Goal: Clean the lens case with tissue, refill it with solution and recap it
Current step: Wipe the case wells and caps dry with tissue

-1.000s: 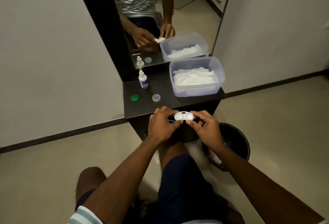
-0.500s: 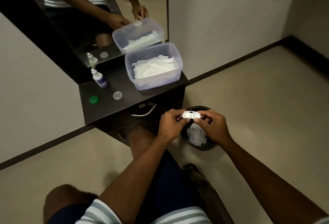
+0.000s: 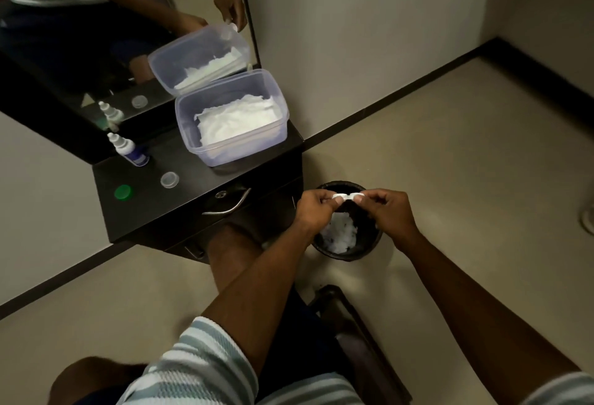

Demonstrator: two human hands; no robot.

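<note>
The white lens case (image 3: 347, 196) is pinched by its two ends between my left hand (image 3: 313, 211) and my right hand (image 3: 387, 214), held over the black bin (image 3: 369, 245). The case looks tipped, its wells turned away from me. On the dark cabinet top (image 3: 193, 186) lie a green cap (image 3: 122, 192) and a clear cap (image 3: 169, 179), both off the case. The small solution bottle (image 3: 128, 149) stands near the mirror. White tissues (image 3: 236, 121) fill a clear plastic box (image 3: 199, 144) at the cabinet's back right.
Crumpled white tissue (image 3: 340, 233) lies inside the bin on the floor right of the cabinet. A mirror (image 3: 96, 50) rises behind the cabinet top. A drawer handle (image 3: 231, 206) juts from the cabinet front. My knee (image 3: 231, 243) is under the cabinet edge. A dark stool edge (image 3: 353, 324) is below.
Both hands carried the lens case from in front of the cabinet rightward to over the bin, and the case has tipped. My head turned right too.
</note>
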